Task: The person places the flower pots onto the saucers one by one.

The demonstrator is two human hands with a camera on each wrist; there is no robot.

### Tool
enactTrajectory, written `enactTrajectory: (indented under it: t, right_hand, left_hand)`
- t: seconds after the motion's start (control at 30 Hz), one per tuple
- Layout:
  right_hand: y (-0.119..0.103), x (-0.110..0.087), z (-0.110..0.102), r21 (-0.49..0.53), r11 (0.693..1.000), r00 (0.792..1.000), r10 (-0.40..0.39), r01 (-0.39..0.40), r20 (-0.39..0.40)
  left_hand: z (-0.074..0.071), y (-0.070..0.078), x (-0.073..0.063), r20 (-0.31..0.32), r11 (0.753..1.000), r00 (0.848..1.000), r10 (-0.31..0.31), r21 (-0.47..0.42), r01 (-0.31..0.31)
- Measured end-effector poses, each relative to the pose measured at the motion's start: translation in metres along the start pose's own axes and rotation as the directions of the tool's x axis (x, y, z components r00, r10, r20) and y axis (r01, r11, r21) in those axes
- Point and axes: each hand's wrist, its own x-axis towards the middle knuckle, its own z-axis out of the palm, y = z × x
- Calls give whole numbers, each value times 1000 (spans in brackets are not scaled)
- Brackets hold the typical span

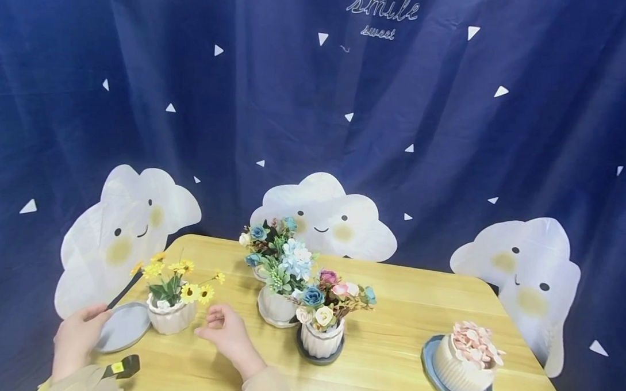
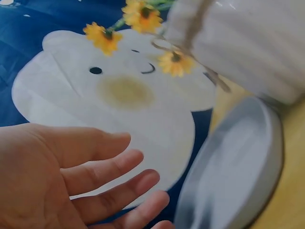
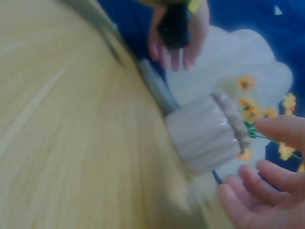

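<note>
A white fluted pot (image 1: 171,319) of yellow daisy-like flowers (image 1: 183,280) stands upright at the table's left, overlapping the right rim of a round grey saucer (image 1: 124,329) in the head view. Left of the saucer is my left hand (image 1: 80,331), its fingers loosely spread and holding nothing in the left wrist view. My right hand (image 1: 230,333) hovers just right of the pot, fingers gently bent with nothing between them. Seen from the right wrist, the pot (image 3: 205,133) is close to those fingertips (image 3: 231,193).
Two potted bouquets (image 1: 278,303) stand mid-table, beside a third pot (image 1: 322,341) of mixed roses on a dark saucer (image 1: 315,359). Farther right, a ribbed white pot (image 1: 459,367) with pink blooms leans on a blue saucer (image 1: 431,361). A blue curtain (image 1: 295,103) hangs behind.
</note>
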Motion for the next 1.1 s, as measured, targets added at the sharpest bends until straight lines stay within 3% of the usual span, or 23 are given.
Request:
enactTrajectory:
  t: [0.27, 0.53, 0.7, 0.87, 1.1]
  right_hand:
    - [-2, 18, 13, -134, 991, 998, -18, 9, -61]
    - [-4, 34, 22, -306, 952, 999, -23, 12, -35]
    - [0, 37, 29, -254, 967, 998, 14, -30, -65]
    - [8, 40, 39, -141, 990, 996, -4, -8, -88]
    - [13, 44, 43, -122, 992, 996, 0, -11, -91]
  left_hand:
    - [9, -5, 1, -85, 999, 996, -20, -28, 18]
    - [12, -7, 2, -124, 995, 991, -50, -93, 39]
    - [15, -9, 1, -94, 995, 992, -80, -71, 73]
    - [20, -10, -1, -75, 994, 992, -104, -42, 101]
    - [28, -13, -2, -57, 995, 994, -96, -32, 94]
